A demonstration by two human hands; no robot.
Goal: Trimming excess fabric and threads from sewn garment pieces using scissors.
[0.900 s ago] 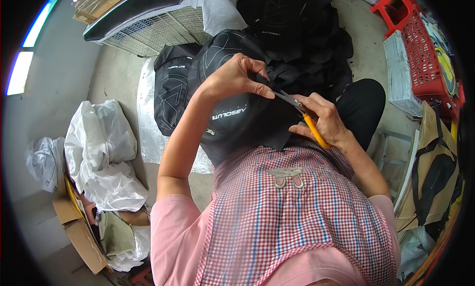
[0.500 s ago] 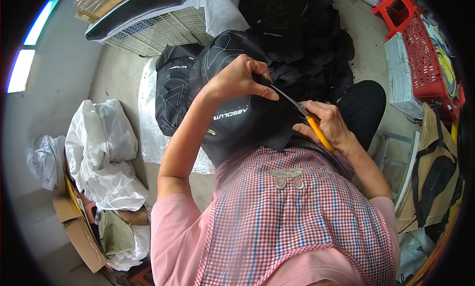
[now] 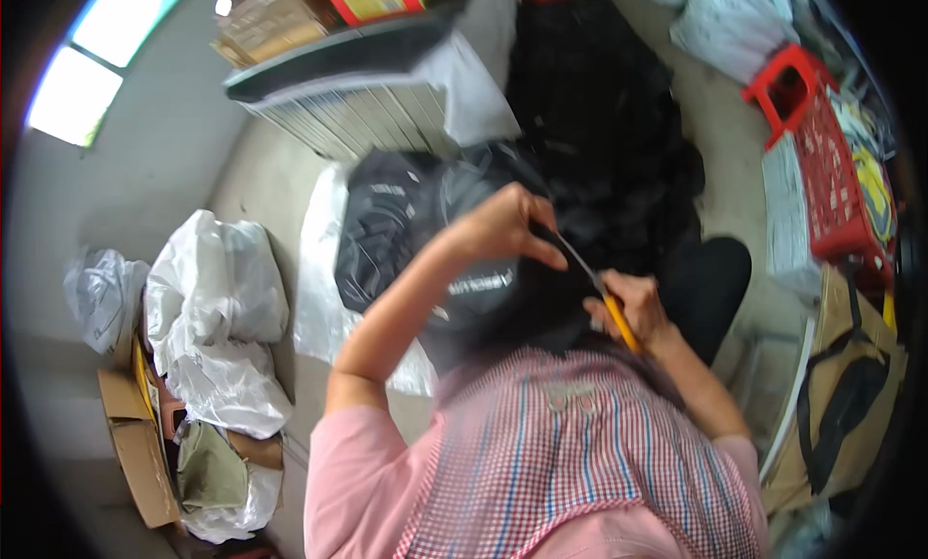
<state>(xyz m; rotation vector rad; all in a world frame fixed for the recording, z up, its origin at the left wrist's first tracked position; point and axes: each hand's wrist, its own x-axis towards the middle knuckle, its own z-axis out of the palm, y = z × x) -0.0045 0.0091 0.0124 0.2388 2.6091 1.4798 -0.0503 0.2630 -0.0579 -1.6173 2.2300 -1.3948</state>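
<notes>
We have our left hand (image 3: 512,225) curled, thumb below the fingers, with a dark piece of material (image 3: 547,234) between them; motion blur hides how tightly it is pinched. Our right hand (image 3: 633,308) is wrapped around the orange handle of a pair of scissors (image 3: 621,322), which slant between our hands, blades toward the left fingertips. We cannot tell how far the blades are parted. Beneath our left hand, a black printed bag (image 3: 474,280) lies just beyond our checked apron (image 3: 541,443). Left of it, another black bag (image 3: 382,230) overlaps the right edge of a clear plastic sheet (image 3: 321,269) on the floor (image 3: 261,177). White plastic bags (image 3: 217,303) stand toward the floor's left edge, a red plastic basket (image 3: 839,196) toward its right.
</notes>
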